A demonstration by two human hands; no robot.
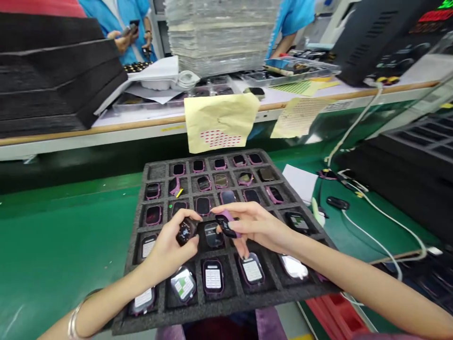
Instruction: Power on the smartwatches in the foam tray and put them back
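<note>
Over a black foam tray (198,309), my left hand (164,250) curls its fingers round a dark smartwatch body (186,231) with some light marks on its face. Between the thumb and fingers of my right hand (260,224) is a purple smartwatch case (228,224), tilted, with a dark face toward the left. The two pieces are apart. Below and between my hands, a clear-faced watch part (213,235) lies in its compartment. Purple-framed watches fill many compartments; those in the near row, such as one watch (213,277), show white printed labels.
A shelf edge (141,133) runs behind the tray, with a yellow sheet (221,123) hanging from it. Stacked black foam trays (53,80) stand left, clear trays (219,38) in the middle. Cables (385,226) and a small black device (338,203) lie right. Two people in blue stand beyond.
</note>
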